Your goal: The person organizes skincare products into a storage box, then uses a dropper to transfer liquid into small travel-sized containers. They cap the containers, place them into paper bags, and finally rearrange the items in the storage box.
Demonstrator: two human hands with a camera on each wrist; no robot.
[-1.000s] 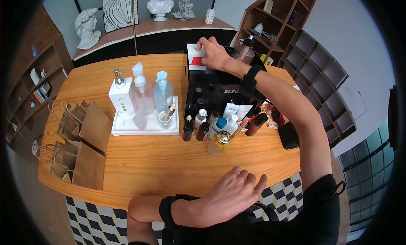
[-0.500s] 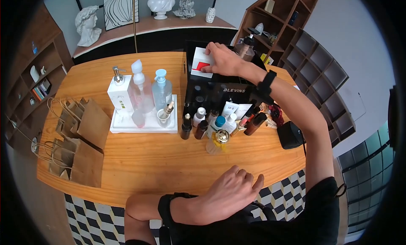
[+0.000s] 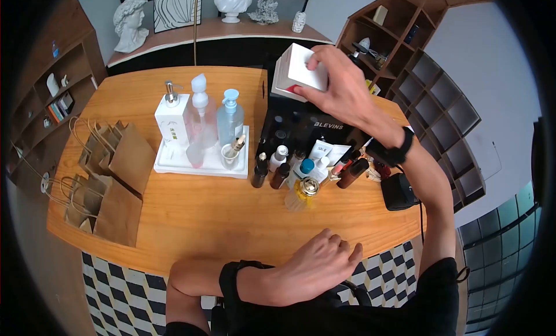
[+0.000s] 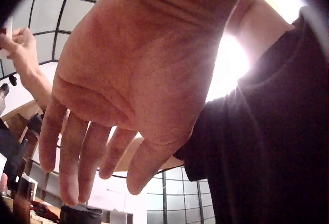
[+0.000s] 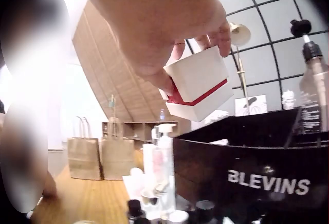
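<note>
A white box with a red band (image 3: 301, 69) is held by the right hand (image 3: 347, 90), thumb on its near side and fingers on its top. In the right wrist view the box (image 5: 198, 82) hangs tilted above the rim of the black BLEVINS case (image 5: 247, 175), pinched in the right hand (image 5: 159, 33). The left hand (image 3: 313, 269) is by the table's front edge, fingers loosely bent, holding nothing; its palm (image 4: 133, 69) shows bare in the left wrist view.
Small bottles and tubes, among them a gold-capped bottle (image 3: 302, 195), stand before the case. Left of it, a white tray (image 3: 202, 172) bears pump bottles. Paper bags (image 3: 119, 211) stand at the table's left; a black pouch (image 3: 398, 192) lies at the right.
The right hand has lifted the white box up out of the black case and tilted it. The left hand has barely moved. The head view has shifted slightly.
</note>
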